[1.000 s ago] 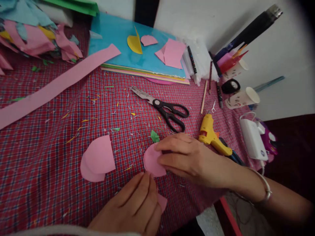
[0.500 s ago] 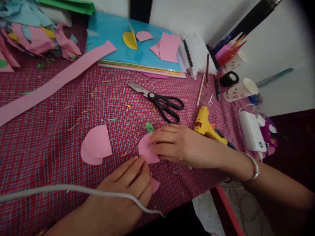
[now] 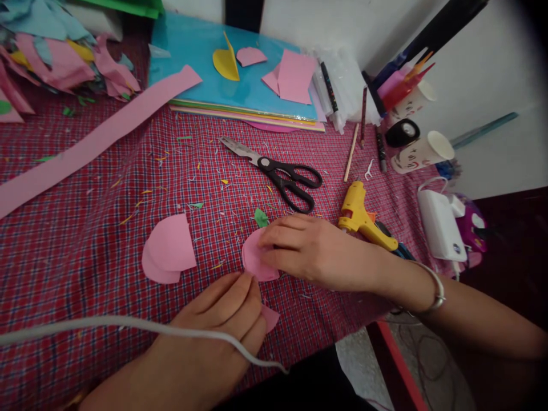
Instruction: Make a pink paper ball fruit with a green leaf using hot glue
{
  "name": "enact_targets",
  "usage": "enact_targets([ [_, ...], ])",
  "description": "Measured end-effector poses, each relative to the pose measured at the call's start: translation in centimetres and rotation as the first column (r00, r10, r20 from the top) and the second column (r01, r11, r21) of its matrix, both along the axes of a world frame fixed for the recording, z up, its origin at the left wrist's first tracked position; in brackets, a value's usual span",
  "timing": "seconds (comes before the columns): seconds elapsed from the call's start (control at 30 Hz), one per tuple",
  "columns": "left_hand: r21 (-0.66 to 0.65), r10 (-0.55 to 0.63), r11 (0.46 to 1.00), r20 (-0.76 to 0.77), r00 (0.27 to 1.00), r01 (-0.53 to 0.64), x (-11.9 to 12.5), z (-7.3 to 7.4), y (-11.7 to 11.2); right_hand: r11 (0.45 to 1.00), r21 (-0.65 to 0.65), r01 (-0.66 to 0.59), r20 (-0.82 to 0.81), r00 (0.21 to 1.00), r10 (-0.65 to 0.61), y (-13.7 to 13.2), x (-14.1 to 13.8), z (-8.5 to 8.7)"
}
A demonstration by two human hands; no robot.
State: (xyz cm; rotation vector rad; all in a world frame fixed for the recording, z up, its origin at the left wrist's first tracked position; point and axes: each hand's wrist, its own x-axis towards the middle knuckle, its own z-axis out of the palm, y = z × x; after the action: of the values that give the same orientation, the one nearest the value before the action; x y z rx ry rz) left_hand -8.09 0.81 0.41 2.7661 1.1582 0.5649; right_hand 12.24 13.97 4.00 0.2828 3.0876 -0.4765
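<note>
A small rounded pink paper piece (image 3: 253, 258), seemingly more than one layer, lies on the checked cloth between my hands. My right hand (image 3: 310, 245) comes in from the right, its bent fingers pressed on the paper's right side and covering that part. From below, my left hand (image 3: 225, 319) reaches the lower edge with thumb and fingertips pinched together there. Another pink scrap (image 3: 270, 318) shows beside the left hand's knuckles. To the left rest two overlapping rounded pink pieces (image 3: 169, 248), touched by neither hand. A green scrap (image 3: 261, 217) sits just above the right fingers.
Black-handled scissors (image 3: 285, 174) lie beyond my hands, with a yellow glue gun (image 3: 357, 211) to the right. A white cable (image 3: 128, 322) crosses over my left hand. Coloured sheets (image 3: 188, 51), a long pink strip (image 3: 103, 137) and paper cups (image 3: 423, 151) stand or lie farther back.
The whole view has shifted slightly. Both hands keep nearly the same position at the pink paper piece, and nothing has been let go.
</note>
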Motion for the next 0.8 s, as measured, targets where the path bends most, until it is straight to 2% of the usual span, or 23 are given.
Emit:
enact_targets([
  [0.13,-0.009,-0.017,1.000,-0.058,0.998,0.016,-0.2,0.0,-0.5,0.996,0.066,0.057,-0.060,0.997,-0.053,-0.6,0.0,-0.6],
  [0.27,-0.040,-0.033,0.999,-0.134,0.990,0.028,-0.4,-0.1,-0.7,0.995,0.029,0.094,-0.092,0.992,-0.091,-0.8,-0.1,-0.7],
  [0.5,-0.051,-0.088,0.995,-0.166,0.982,0.080,-0.8,-0.4,-1.0,0.992,-0.024,0.121,-0.099,0.987,-0.123,-0.7,-0.4,-0.6],
  [0.67,-0.003,-0.028,1.000,-0.163,0.986,0.028,-0.9,-0.5,-1.0,0.990,-0.045,0.135,-0.186,0.972,-0.141,-0.7,0.2,-1.3],
  [0.8,-0.014,-0.036,0.999,-0.158,0.987,0.034,-0.8,-0.6,-1.0,0.985,-0.068,0.157,-0.223,0.960,-0.169,-0.9,0.5,-1.7],
])
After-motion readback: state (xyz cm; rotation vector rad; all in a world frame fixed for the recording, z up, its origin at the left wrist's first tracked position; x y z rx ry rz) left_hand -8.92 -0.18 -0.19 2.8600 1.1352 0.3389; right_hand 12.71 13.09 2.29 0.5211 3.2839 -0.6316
